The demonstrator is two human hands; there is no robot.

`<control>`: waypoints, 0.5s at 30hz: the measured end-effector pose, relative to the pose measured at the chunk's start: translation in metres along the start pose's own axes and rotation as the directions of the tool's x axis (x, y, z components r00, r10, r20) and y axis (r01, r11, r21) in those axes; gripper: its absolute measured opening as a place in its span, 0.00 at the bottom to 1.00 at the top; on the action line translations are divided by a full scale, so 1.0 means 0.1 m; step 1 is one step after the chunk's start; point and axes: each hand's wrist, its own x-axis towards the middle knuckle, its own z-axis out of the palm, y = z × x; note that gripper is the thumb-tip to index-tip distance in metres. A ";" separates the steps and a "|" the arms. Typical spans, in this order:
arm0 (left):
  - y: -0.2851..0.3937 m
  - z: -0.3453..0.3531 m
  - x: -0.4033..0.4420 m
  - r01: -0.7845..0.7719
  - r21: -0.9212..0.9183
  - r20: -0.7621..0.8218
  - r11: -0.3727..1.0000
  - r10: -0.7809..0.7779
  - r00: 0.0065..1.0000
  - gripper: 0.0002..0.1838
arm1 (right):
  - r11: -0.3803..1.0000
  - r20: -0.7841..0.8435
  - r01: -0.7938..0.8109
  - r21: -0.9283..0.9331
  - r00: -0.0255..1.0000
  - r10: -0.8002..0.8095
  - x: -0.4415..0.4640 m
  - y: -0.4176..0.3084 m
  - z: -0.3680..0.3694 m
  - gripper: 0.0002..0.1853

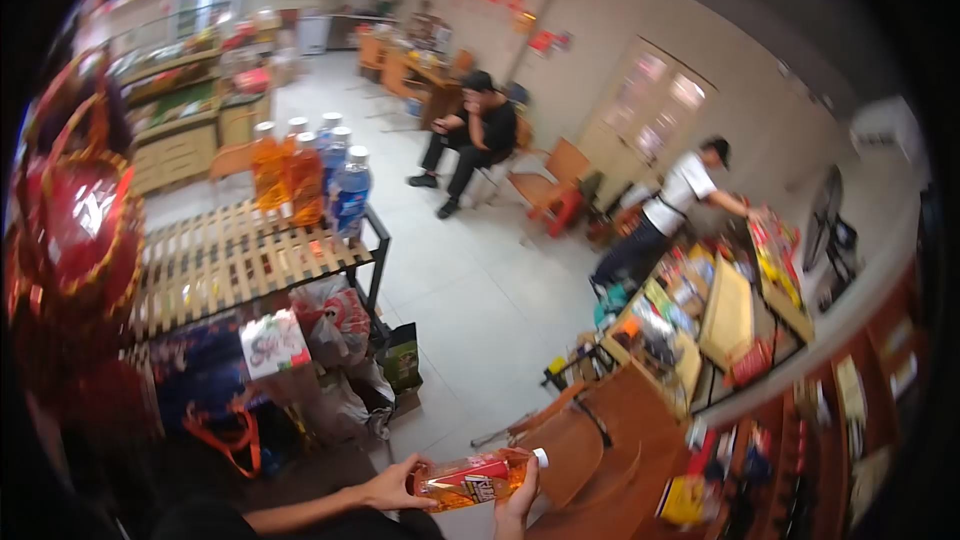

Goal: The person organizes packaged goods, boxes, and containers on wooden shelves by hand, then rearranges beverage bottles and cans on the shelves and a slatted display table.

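Though the room is seen tilted and somewhat blurred, a clear plastic bottle of orange drink [462, 486] is shown at the bottom centre, held on its side in both hands, its white cap [541, 457] pointed to the right and slightly raised. The base end is grasped by the left hand [398, 487], with fingers and thumb set around it; the end near the cap is gripped by the right hand [518, 500]. A red label [488, 469] is turned toward the camera — its lettering is too blurred to be read. Farther off, at upper left, three orange-filled bottles [306, 185] and three blue-labelled bottles [350, 198] are stood upright, close together, at one corner of a slatted wooden shelf [215, 265]. Beneath it, a printed carton [274, 342], white plastic bags [340, 335] and a dark green bag [402, 358] are crowded together. Along the left edge, a red-wrapped wicker basket [90, 215] is seen. Just beyond the bottle, a brown chair [565, 452] is placed beside wooden display bins [728, 308] filled with packaged goods. In the background, a chair is occupied by a person in black [485, 130], while the goods are being reached for by a standing person in a white shirt [682, 190].
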 end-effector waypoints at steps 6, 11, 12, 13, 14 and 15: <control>-0.22 -0.32 -0.29 0.079 -0.093 0.036 0.993 -0.076 0.996 0.27 | 0.908 -0.316 -0.273 0.319 0.872 0.373 -1.02 0.39 -0.05 0.23; -0.39 -0.28 -0.40 0.222 0.039 0.190 0.974 -0.226 0.955 0.24 | 0.908 -0.395 -0.206 0.364 0.849 0.351 -1.33 0.79 -0.40 0.21; -0.52 -0.22 -0.42 0.246 0.039 0.205 0.969 -0.248 0.947 0.23 | 0.915 -0.447 -0.178 0.361 0.828 0.337 -1.39 0.80 -0.43 0.21; -0.60 -0.20 -0.45 0.272 0.053 0.222 0.961 -0.277 0.935 0.22 | 0.917 -0.497 -0.148 0.369 0.803 0.330 -1.47 0.82 -0.43 0.20; -0.56 -0.15 -0.46 0.362 -0.036 0.283 0.931 -0.338 0.898 0.21 | 0.924 -0.487 -0.130 0.360 0.818 0.305 -1.57 0.77 -0.43 0.19; -0.83 -0.05 -0.43 0.264 -0.095 0.263 0.960 -0.232 0.937 0.24 | 0.920 -0.442 -0.106 0.376 0.852 0.279 -1.65 0.77 -0.48 0.18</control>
